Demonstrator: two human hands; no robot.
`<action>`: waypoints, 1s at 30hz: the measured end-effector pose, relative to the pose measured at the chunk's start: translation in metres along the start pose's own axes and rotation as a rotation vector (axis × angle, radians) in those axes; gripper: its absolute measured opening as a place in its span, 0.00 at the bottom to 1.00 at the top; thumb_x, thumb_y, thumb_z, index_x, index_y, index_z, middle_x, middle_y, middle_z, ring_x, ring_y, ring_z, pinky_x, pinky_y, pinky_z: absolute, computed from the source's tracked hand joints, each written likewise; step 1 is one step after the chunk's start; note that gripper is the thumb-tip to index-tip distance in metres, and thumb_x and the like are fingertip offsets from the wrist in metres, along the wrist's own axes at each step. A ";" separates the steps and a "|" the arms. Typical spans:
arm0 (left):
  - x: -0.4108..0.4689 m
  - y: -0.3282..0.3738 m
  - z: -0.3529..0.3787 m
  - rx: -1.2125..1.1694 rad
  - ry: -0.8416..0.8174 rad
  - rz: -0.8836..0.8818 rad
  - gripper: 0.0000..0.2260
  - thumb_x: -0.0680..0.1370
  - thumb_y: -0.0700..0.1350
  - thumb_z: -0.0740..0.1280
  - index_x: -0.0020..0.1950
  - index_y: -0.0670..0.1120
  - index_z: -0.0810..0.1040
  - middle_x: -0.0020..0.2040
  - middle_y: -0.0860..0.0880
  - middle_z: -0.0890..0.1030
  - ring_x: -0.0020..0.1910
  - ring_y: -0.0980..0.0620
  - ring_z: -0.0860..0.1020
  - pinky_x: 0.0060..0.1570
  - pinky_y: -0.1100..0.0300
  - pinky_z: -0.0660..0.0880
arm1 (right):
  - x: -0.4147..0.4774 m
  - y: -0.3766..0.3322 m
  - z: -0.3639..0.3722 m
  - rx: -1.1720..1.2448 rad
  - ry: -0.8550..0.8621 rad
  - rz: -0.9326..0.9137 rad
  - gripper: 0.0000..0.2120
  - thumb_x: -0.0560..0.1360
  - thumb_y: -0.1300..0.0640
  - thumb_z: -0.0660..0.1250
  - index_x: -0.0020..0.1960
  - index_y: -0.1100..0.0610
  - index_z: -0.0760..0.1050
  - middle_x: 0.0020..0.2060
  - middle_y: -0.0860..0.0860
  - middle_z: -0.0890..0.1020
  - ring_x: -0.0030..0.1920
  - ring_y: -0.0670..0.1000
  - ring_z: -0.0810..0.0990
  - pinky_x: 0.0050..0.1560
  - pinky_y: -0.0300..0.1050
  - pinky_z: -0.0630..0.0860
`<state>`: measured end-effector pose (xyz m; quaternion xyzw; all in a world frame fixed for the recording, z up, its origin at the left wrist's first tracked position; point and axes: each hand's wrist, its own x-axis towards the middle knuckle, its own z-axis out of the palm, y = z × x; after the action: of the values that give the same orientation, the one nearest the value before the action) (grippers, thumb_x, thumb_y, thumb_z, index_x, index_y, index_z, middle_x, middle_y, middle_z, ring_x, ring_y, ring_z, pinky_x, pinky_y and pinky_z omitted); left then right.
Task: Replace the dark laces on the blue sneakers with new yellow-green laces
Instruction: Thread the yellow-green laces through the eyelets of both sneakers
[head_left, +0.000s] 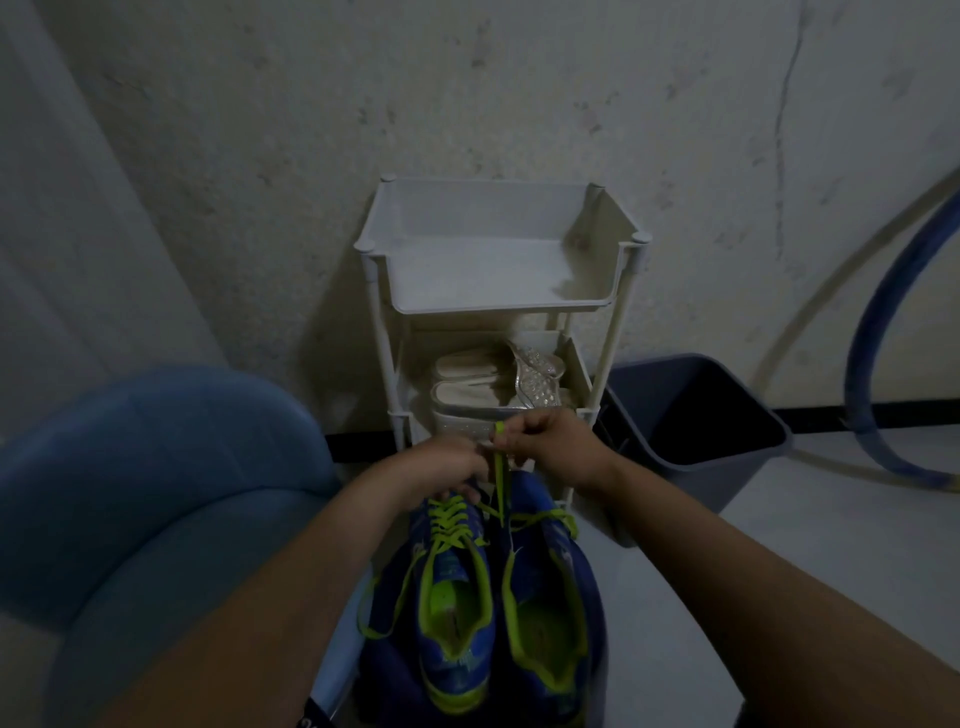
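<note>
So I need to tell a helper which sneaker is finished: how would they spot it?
Start at the white plastic shelf cart; two blue sneakers sit before it. Take the left blue sneaker beside the blue chair: its yellow-green lace is criss-crossed, unlike the right blue sneaker.

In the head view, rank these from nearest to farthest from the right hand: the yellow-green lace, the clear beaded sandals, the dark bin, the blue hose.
1. Yellow-green lace: pinched in the grip of the right hand.
2. Clear beaded sandals: on the cart shelf just beyond the hand.
3. Dark bin: on the floor to the right.
4. Blue hose: far right, by the wall.
</note>
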<state>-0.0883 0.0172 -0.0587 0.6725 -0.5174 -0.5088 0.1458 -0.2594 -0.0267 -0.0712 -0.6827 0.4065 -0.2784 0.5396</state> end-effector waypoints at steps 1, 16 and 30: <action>0.000 0.000 0.003 0.044 -0.018 0.048 0.05 0.78 0.41 0.65 0.52 0.45 0.79 0.44 0.48 0.82 0.35 0.55 0.80 0.30 0.63 0.67 | -0.001 -0.002 -0.001 0.031 0.001 -0.015 0.03 0.76 0.68 0.68 0.45 0.65 0.81 0.29 0.47 0.82 0.31 0.41 0.79 0.36 0.34 0.75; -0.008 0.019 -0.010 -0.436 0.567 0.389 0.09 0.79 0.44 0.66 0.43 0.42 0.83 0.41 0.44 0.84 0.31 0.52 0.76 0.35 0.58 0.76 | 0.001 0.018 0.005 -0.335 -0.165 0.140 0.07 0.75 0.58 0.73 0.51 0.59 0.85 0.37 0.41 0.83 0.34 0.32 0.77 0.39 0.24 0.71; -0.014 0.009 0.008 0.074 -0.107 0.078 0.08 0.80 0.44 0.65 0.55 0.43 0.80 0.48 0.46 0.84 0.31 0.55 0.77 0.24 0.66 0.64 | -0.005 -0.022 0.003 0.129 0.067 -0.055 0.06 0.78 0.62 0.67 0.44 0.61 0.80 0.32 0.48 0.79 0.31 0.41 0.75 0.34 0.33 0.73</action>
<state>-0.0987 0.0279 -0.0482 0.6287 -0.5687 -0.5183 0.1128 -0.2545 -0.0189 -0.0502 -0.6477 0.3868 -0.3415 0.5605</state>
